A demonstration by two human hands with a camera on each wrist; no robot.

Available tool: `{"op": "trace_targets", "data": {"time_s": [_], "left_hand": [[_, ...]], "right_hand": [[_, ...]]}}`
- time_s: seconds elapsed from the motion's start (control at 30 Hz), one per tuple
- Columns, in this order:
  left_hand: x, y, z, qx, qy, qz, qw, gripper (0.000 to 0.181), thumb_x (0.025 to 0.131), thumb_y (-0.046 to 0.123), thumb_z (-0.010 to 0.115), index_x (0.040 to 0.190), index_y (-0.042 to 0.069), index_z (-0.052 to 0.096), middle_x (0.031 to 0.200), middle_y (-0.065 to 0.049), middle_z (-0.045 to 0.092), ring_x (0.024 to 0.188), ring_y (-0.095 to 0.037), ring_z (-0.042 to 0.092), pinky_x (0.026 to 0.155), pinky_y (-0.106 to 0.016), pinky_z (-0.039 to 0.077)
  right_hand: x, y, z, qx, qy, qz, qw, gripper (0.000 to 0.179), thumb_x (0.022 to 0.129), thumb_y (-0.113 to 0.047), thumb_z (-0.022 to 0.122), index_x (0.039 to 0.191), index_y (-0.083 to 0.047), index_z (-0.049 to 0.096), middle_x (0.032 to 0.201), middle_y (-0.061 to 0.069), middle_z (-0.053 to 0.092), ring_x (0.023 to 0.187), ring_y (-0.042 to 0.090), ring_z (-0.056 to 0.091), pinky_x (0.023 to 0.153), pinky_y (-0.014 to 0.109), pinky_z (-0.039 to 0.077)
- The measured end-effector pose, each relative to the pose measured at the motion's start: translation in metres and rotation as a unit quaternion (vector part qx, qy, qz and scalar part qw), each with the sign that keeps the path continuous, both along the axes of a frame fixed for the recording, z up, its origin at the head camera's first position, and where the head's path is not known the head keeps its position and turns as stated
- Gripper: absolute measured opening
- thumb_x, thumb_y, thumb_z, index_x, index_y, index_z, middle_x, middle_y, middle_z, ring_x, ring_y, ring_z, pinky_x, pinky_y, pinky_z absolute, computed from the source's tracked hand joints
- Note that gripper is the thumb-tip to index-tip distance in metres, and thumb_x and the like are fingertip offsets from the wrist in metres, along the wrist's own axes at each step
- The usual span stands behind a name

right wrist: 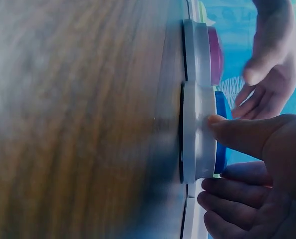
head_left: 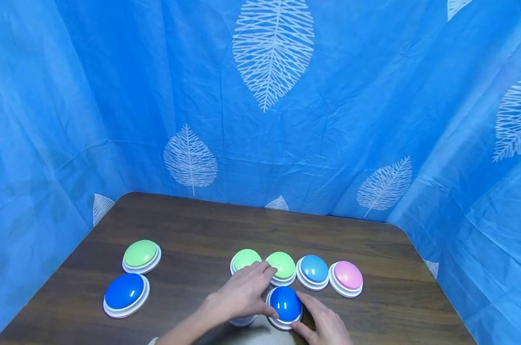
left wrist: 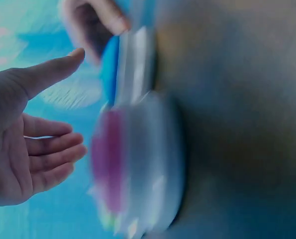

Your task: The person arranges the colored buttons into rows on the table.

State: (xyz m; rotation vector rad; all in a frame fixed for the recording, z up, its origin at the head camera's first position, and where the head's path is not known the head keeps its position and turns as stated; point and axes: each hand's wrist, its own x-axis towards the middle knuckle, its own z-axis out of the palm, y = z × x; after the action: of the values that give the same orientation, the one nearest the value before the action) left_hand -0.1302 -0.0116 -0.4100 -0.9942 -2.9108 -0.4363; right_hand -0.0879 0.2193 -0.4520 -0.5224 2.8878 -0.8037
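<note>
A dark blue dome push button (head_left: 285,304) with a white base sits at the front middle of the table. My right hand (head_left: 325,321) holds it by the sides, thumb at the base's near edge and fingers along the other side. My left hand (head_left: 245,290) hovers just to its left with fingers extended and nothing in them, thumb beside the blue dome. Under the left hand is a pink button (left wrist: 110,159), blurred in the left wrist view; in the head view only its white base (head_left: 242,322) shows.
Behind the hands stand a green button (head_left: 245,258), another green button (head_left: 282,265), a light blue button (head_left: 314,268) and a pink button (head_left: 348,275) in a row. Farther left are a green button (head_left: 141,254) and a dark blue button (head_left: 124,291). A blue leaf-patterned curtain (head_left: 243,153) surrounds the table.
</note>
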Motion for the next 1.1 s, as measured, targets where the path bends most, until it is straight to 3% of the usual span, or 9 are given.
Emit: {"op": "trace_targets", "data": {"time_s": [0.17, 0.27, 0.43, 0.6, 0.73, 0.87, 1.03, 1.1], "left_hand": [[-0.009, -0.039, 0.020, 0.067, -0.005, 0.055, 0.9962, 0.072, 0.073, 0.051, 0.084, 0.125, 0.006, 0.063, 0.116, -0.006, 0.062, 0.108, -0.024, 0.060, 0.083, -0.044, 0.054], [-0.010, -0.066, 0.029, 0.087, -0.004, 0.107, 0.9905, 0.070, 0.075, 0.047, 0.084, 0.126, 0.005, 0.062, 0.119, -0.009, 0.062, 0.112, -0.028, 0.060, 0.085, -0.049, 0.053], [-0.004, -0.114, 0.036, 0.066, -0.015, 0.189, 0.9797, 0.072, 0.077, 0.047, 0.083, 0.127, 0.000, 0.061, 0.125, -0.018, 0.060, 0.118, -0.037, 0.056, 0.090, -0.056, 0.049], [0.006, -0.164, 0.036, 0.017, -0.038, 0.233, 0.9716, 0.080, 0.076, 0.053, 0.081, 0.125, -0.007, 0.059, 0.121, -0.026, 0.058, 0.113, -0.043, 0.055, 0.086, -0.058, 0.049], [0.016, -0.199, 0.034, -0.019, -0.071, 0.267, 0.9610, 0.092, 0.075, 0.060, 0.078, 0.129, -0.011, 0.054, 0.123, -0.032, 0.054, 0.113, -0.048, 0.052, 0.084, -0.062, 0.047], [0.026, -0.221, 0.029, -0.032, -0.098, 0.292, 0.9509, 0.104, 0.070, 0.066, 0.078, 0.131, -0.014, 0.049, 0.123, -0.036, 0.051, 0.109, -0.049, 0.050, 0.080, -0.065, 0.047], [0.036, -0.231, 0.021, -0.029, -0.098, 0.303, 0.9475, 0.110, 0.066, 0.068, 0.079, 0.129, -0.016, 0.048, 0.118, -0.034, 0.052, 0.103, -0.044, 0.051, 0.074, -0.062, 0.050], [0.039, -0.235, 0.017, -0.027, -0.106, 0.305, 0.9461, 0.110, 0.065, 0.068, 0.080, 0.128, -0.016, 0.048, 0.116, -0.032, 0.052, 0.101, -0.043, 0.051, 0.073, -0.061, 0.051]], "right_hand": [[-0.002, -0.001, 0.008, -0.005, -0.031, -0.012, 0.9994, 0.073, 0.080, -0.045, 0.080, 0.136, -0.004, 0.056, 0.130, 0.019, 0.060, 0.116, 0.040, 0.058, 0.090, 0.061, 0.047], [-0.003, -0.004, 0.015, -0.007, -0.037, -0.021, 0.9991, 0.075, 0.080, -0.047, 0.080, 0.137, -0.006, 0.055, 0.132, 0.018, 0.060, 0.119, 0.041, 0.057, 0.091, 0.063, 0.046], [-0.003, -0.010, 0.023, -0.012, -0.026, -0.025, 0.9993, 0.076, 0.081, -0.048, 0.079, 0.140, -0.008, 0.054, 0.134, 0.015, 0.059, 0.122, 0.041, 0.055, 0.092, 0.062, 0.046], [-0.002, -0.018, 0.027, -0.018, -0.012, -0.013, 0.9997, 0.075, 0.082, -0.048, 0.078, 0.141, -0.009, 0.053, 0.136, 0.015, 0.057, 0.123, 0.041, 0.054, 0.091, 0.061, 0.047], [-0.004, -0.028, 0.035, -0.012, 0.026, 0.003, 0.9996, 0.071, 0.085, -0.047, 0.075, 0.141, -0.010, 0.053, 0.137, 0.012, 0.057, 0.123, 0.037, 0.055, 0.091, 0.057, 0.049], [-0.005, -0.047, 0.040, -0.022, 0.086, 0.035, 0.9954, 0.067, 0.086, -0.046, 0.075, 0.140, -0.014, 0.054, 0.136, 0.007, 0.059, 0.121, 0.030, 0.058, 0.089, 0.053, 0.052], [-0.004, -0.080, 0.037, -0.050, 0.198, 0.113, 0.9724, 0.063, 0.086, -0.039, 0.077, 0.138, -0.011, 0.056, 0.133, 0.005, 0.061, 0.119, 0.022, 0.060, 0.090, 0.044, 0.053], [-0.002, -0.096, 0.036, -0.060, 0.222, 0.147, 0.9622, 0.064, 0.085, -0.037, 0.079, 0.138, -0.009, 0.056, 0.133, 0.005, 0.061, 0.118, 0.020, 0.061, 0.089, 0.040, 0.053]]}}
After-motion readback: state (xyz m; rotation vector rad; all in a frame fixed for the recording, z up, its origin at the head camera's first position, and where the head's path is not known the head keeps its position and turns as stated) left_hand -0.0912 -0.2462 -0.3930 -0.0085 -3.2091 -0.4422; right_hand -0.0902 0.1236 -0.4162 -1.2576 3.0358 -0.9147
